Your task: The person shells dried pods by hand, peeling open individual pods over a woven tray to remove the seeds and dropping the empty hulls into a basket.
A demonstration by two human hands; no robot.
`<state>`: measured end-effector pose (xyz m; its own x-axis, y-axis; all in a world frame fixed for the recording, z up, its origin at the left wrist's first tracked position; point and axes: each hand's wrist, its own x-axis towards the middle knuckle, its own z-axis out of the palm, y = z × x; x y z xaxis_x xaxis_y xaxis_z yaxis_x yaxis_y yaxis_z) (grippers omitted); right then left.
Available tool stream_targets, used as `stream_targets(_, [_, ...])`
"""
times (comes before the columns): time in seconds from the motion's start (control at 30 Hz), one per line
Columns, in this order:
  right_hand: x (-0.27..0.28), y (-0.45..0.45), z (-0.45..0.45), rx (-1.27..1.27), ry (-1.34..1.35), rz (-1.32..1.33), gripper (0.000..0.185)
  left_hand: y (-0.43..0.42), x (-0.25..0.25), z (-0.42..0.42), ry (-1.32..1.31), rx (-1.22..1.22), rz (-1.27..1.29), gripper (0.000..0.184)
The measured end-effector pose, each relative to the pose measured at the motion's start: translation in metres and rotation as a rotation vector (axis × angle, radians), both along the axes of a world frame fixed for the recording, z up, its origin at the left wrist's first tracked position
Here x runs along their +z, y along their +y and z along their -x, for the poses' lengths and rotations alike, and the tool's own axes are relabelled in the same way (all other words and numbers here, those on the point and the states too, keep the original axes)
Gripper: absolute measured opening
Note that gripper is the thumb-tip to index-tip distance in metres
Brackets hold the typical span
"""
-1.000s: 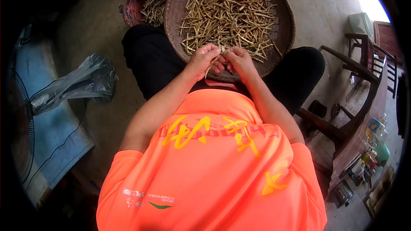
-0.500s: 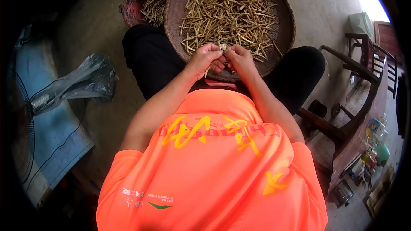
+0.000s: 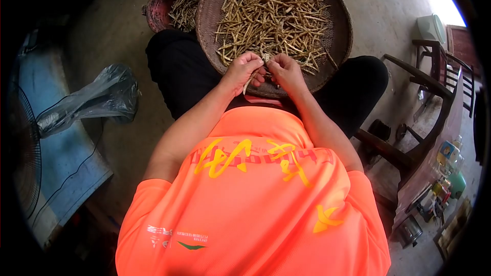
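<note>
A round woven tray (image 3: 207, 36) rests at my lap, with a heap of dry, tan bean pods (image 3: 273, 18) in it. Over its near edge, my left hand (image 3: 244, 74) is closed in a pinch on a dry bean pod (image 3: 248, 85), whose pale end sticks out below the fingers. Close beside it, my right hand (image 3: 287, 73) pinches at the same pod with thumb and forefinger. Something pale shows between the fingertips of both hands; the fingers hide most of it.
A reddish bucket (image 3: 156, 7) holding more pods stands behind the tray on the left. To the left are a clear plastic bag (image 3: 110, 94), a blue board (image 3: 66, 158) and a fan (image 3: 26, 148). Wooden chairs (image 3: 434, 84) and a table with bottles (image 3: 447, 153) stand right.
My fingertips have shifted slightly, and the pale pod pieces between them show less. The pod end under my left hand has moved a little left. The tray and bucket stay put.
</note>
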<state>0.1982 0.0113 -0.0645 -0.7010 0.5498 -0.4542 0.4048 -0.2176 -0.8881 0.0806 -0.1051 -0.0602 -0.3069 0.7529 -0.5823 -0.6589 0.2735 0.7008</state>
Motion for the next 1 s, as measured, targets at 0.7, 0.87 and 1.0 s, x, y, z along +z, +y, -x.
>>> stream_targets(0.7, [0.015,0.001,0.0,0.124,0.063,-0.247,0.014,-0.002,0.001,-0.005,0.252,-0.101,-0.044,0.008])
stream_targets(0.87, [0.017,0.002,0.0,0.129,0.113,-0.123,0.012,-0.003,0.005,-0.005,0.272,-0.1,-0.052,0.009])
stream_targets(1.0, [0.014,0.0,0.001,0.083,0.064,-0.248,0.014,-0.001,0.004,-0.004,0.269,-0.104,-0.107,0.011])
